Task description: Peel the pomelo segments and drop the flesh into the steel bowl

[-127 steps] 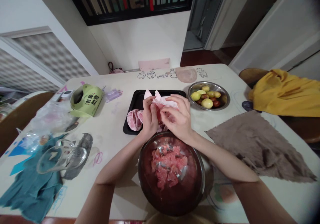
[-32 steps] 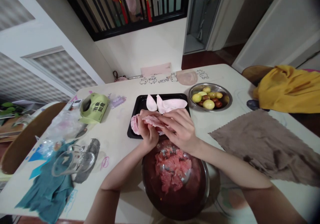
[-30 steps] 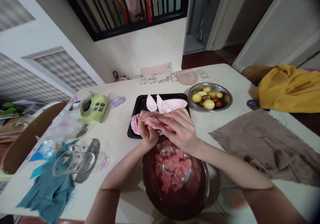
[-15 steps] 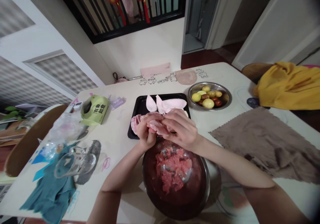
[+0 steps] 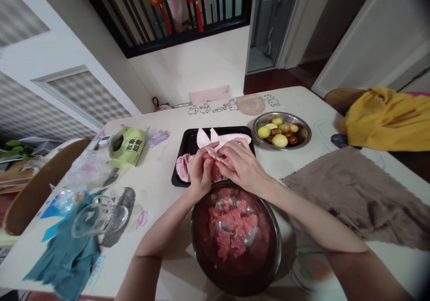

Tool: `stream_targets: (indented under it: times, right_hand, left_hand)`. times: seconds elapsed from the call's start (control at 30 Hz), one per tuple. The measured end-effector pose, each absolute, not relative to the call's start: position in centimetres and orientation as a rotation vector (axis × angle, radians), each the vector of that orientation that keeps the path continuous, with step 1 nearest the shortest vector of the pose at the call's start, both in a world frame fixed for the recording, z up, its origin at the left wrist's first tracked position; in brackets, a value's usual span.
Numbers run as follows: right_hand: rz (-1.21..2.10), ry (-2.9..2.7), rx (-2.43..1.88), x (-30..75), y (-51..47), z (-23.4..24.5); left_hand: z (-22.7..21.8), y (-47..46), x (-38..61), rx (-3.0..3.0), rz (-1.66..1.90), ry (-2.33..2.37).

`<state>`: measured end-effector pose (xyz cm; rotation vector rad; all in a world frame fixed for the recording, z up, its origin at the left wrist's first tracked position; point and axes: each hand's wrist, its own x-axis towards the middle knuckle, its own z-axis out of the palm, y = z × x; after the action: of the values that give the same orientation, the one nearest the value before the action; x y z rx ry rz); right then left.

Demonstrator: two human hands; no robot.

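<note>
My left hand (image 5: 199,174) and my right hand (image 5: 242,165) both grip a pink pomelo segment (image 5: 217,157), fingers pinched on its pale membrane, just above the far rim of a dark metal bowl (image 5: 201,247). The bowl holds several pieces of peeled pink pomelo flesh (image 5: 231,225). Behind my hands lies a black tray (image 5: 186,139) with pale peeled membranes (image 5: 231,138) and another pink segment (image 5: 182,167) at its left edge.
A steel bowl of small green and red fruits (image 5: 281,131) stands at the back right. A brown cloth (image 5: 356,193) lies right, a yellow cloth (image 5: 386,119) on a chair. On the left: a glass jug (image 5: 97,215), teal cloth (image 5: 63,256), green tissue pack (image 5: 127,145), plastic bags (image 5: 83,171).
My hands have lifted slightly toward the tray, and my fingers have shifted on the segment, pulling at its membrane. More membrane lies on the tray than four seconds ago.
</note>
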<state>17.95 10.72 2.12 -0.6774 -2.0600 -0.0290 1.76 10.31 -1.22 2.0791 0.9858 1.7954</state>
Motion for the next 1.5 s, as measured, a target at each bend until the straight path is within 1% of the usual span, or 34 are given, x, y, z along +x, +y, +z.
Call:
stream_targets:
  times: [0.1,0.2,0.4,0.6,0.7,0.8,0.97,1.1,1.2,1.37,1.5]
  right_hand:
    - [-0.343,-2.035,-0.751,17.5,10.2,2.2]
    - [-0.441,-1.998,-0.738,17.2,9.6,2.1]
    - [-0.215,-1.985,-0.699,17.2,9.4,1.8]
    - [0.17,-1.922,-0.647,17.1,9.5,1.5]
    - [0.306,-1.884,-0.663,17.1,9.3,1.5]
    - [0.271,-1.882,-0.683,17.2,9.3,1.6]
    - [-0.016,-1.986,-0.658,17.5,9.5,2.0]
    - [-0.049,-2.043,-0.66,17.7,9.6,2.4]
    - [-0.008,-2.038,-0.625,17.7,9.4,2.5]
    - [0.162,-1.922,-0.571,17.5,8.4,2.3]
    - [0.385,-1.852,-0.626,17.3,7.9,2.3]
  left_hand:
    - [-1.3,10.3,1.8,2.177,1.856,0.956]
    - [-1.5,10.2,1.9,2.249,1.937,0.877]
    - [-1.7,9.9,1.9,2.276,1.933,0.872]
    - [-1.8,9.7,2.0,2.264,1.908,0.901]
    - [-2.0,10.2,1.8,2.296,1.945,0.864]
    - [-2.1,10.9,1.3,2.333,1.937,0.824]
    - [-2.2,11.8,0.5,2.428,1.924,0.756]
    - [-2.1,11.7,0.2,2.551,1.917,0.735]
    - [-2.0,11.5,0.4,2.618,1.95,0.686]
    - [-1.9,11.1,0.6,2.684,2.019,0.628]
    - [-2.4,11.0,0.6,2.661,2.04,0.671]
